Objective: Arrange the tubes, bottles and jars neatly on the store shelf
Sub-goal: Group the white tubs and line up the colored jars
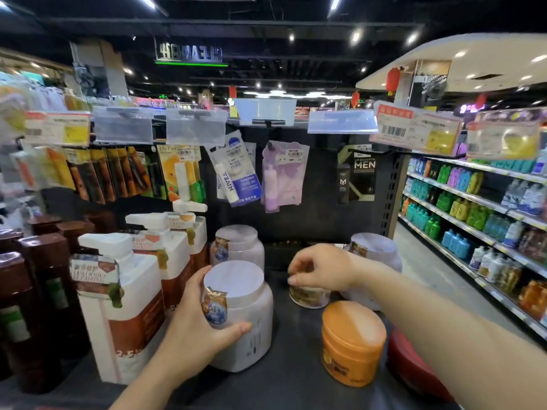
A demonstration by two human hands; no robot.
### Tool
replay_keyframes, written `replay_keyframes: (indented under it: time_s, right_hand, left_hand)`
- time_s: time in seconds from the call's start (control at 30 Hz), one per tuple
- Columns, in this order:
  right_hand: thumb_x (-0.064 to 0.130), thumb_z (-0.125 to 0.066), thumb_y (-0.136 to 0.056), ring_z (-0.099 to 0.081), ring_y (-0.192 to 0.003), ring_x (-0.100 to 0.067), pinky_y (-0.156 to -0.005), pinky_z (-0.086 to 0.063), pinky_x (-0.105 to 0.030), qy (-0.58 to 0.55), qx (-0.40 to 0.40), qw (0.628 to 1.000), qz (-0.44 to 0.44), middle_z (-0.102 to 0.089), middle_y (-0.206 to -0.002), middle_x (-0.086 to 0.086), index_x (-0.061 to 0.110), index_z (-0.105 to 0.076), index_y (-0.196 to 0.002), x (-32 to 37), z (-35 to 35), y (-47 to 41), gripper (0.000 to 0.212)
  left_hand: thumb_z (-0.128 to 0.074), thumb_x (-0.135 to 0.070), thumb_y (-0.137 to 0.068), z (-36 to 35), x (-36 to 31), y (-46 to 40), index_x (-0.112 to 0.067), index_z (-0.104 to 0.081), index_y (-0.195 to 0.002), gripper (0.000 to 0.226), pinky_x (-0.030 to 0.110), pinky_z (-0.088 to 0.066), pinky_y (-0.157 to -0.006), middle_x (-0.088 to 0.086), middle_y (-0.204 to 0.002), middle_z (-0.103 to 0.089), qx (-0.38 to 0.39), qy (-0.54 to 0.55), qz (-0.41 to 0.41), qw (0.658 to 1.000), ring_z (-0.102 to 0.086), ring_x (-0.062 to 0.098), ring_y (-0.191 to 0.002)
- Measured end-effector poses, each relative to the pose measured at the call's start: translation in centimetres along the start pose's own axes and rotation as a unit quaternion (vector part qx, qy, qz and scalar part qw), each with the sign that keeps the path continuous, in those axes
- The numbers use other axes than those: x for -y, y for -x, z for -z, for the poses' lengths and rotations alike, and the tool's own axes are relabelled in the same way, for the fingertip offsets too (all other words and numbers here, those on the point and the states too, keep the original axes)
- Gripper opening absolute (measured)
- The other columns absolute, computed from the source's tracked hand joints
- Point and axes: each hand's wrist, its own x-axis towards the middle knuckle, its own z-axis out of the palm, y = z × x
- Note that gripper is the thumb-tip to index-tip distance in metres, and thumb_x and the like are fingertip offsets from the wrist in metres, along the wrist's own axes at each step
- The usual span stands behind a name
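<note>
My left hand (197,324) grips a tall white jar (245,315) standing upright on the dark shelf (290,377). A second white jar (238,244) stands right behind it. My right hand (318,269) curls its fingers over the top of a small low jar (309,295) in the middle of the shelf. A third white jar (376,250) stands behind my right wrist, partly hidden. An orange jar (352,341) sits at the front right, apart from both hands.
White pump bottles (130,303) stand in a row left of the jars, with dark brown bottles (38,291) further left. Lip balm cards (236,170) hang on hooks above. A red object (411,365) lies at the shelf's right edge. An aisle with colourful bottles (461,208) runs along the right.
</note>
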Motion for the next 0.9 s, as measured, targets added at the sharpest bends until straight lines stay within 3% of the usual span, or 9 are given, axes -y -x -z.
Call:
replay_keyframes:
  time_s: [0.07, 0.13, 0.33, 0.43, 0.53, 0.63, 0.8, 0.9]
  right_hand:
    - [0.039, -0.069, -0.085, -0.057, -0.101, -0.004, -0.084, -0.043, -0.015, -0.025, -0.068, 0.997, 0.032, -0.064, -0.118, 0.005, 0.020, -0.060, -0.123, 1.4, -0.5, -2.2, 0.044]
    - [0.039, -0.070, -0.083, -0.055, -0.112, -0.010, -0.093, -0.045, -0.022, -0.055, -0.094, 0.993, 0.037, -0.058, -0.127, 0.003, 0.022, -0.053, -0.131, 2.7, -1.0, -4.5, 0.054]
    - [0.050, -0.076, -0.073, -0.040, -0.132, -0.024, -0.107, -0.039, -0.040, -0.111, -0.083, 0.990, -0.012, -0.034, -0.148, -0.003, 0.033, -0.031, -0.145, 4.3, -2.0, -10.6, 0.086]
    - [0.056, -0.078, -0.066, -0.037, -0.134, -0.027, -0.109, -0.038, -0.043, -0.102, -0.069, 0.992, -0.034, -0.032, -0.150, -0.005, 0.031, -0.026, -0.148, 4.5, -2.8, -13.0, 0.100]
    - [0.058, -0.078, -0.063, -0.045, -0.127, -0.024, -0.104, -0.042, -0.041, -0.106, -0.060, 0.992, -0.035, -0.040, -0.144, -0.005, 0.029, -0.035, -0.143, 4.4, -3.0, -13.9, 0.096]
    - [0.057, -0.079, -0.063, -0.046, -0.127, -0.020, -0.106, -0.041, -0.038, -0.117, -0.068, 0.991, -0.017, -0.045, -0.143, 0.000, 0.026, -0.040, -0.142, 4.0, -2.8, -13.6, 0.094]
    - [0.052, -0.080, -0.066, -0.041, -0.132, -0.017, -0.108, -0.037, -0.032, -0.122, -0.055, 0.991, -0.001, -0.041, -0.147, 0.003, 0.026, -0.040, -0.144, 2.6, -2.3, -12.8, 0.091]
    - [0.049, -0.078, -0.070, -0.041, -0.132, -0.016, -0.104, -0.034, -0.026, -0.130, -0.059, 0.990, 0.001, -0.042, -0.147, 0.003, 0.026, -0.040, -0.144, 1.8, -2.3, -12.4, 0.086]
  left_hand:
    - [-0.093, -0.034, -0.054, 0.1, -0.1, 0.1, -0.036, -0.019, -0.144, 0.117, 0.022, -0.036, -0.103, -0.018, -0.137, -0.040, -0.002, 0.002, -0.001, 1.000, -0.043, 0.002, -0.123]
    - [-0.092, -0.035, -0.054, 0.1, -0.2, 0.2, -0.036, -0.019, -0.144, 0.117, 0.019, -0.034, -0.102, -0.021, -0.135, -0.039, -0.001, 0.005, -0.002, 1.000, -0.043, 0.000, -0.122]
    - [-0.089, -0.052, -0.046, 0.3, -0.4, 0.1, -0.052, -0.014, -0.131, 0.113, 0.023, -0.031, -0.111, -0.034, -0.132, -0.035, 0.017, 0.023, -0.008, 1.000, -0.039, -0.002, -0.129]
    - [-0.081, -0.067, -0.037, 0.2, -0.4, 0.0, -0.058, -0.010, -0.130, 0.117, 0.028, -0.028, -0.115, -0.035, -0.136, -0.030, 0.011, 0.014, 0.002, 1.000, -0.034, -0.002, -0.133]
    - [-0.076, -0.079, -0.033, 0.4, -0.3, 0.0, -0.050, -0.006, -0.145, 0.135, 0.033, -0.027, -0.118, -0.027, -0.148, -0.027, 0.011, 0.006, 0.019, 1.000, -0.029, -0.001, -0.138]
    - [-0.073, -0.083, -0.032, 0.3, -0.1, 0.2, -0.048, -0.005, -0.147, 0.138, 0.032, -0.028, -0.117, -0.028, -0.149, -0.027, -0.001, 0.001, 0.022, 1.000, -0.030, -0.003, -0.138]
    - [-0.082, -0.060, -0.048, 0.0, 0.4, 0.0, -0.044, -0.007, -0.147, 0.125, 0.023, -0.032, -0.110, -0.028, -0.143, -0.033, -0.025, 0.006, 0.024, 0.999, -0.037, -0.005, -0.131]
    - [-0.084, -0.054, -0.053, -0.2, 0.8, -0.6, -0.041, -0.014, -0.144, 0.116, 0.024, -0.035, -0.110, -0.026, -0.139, -0.038, -0.030, -0.002, 0.032, 0.999, -0.042, -0.004, -0.128]
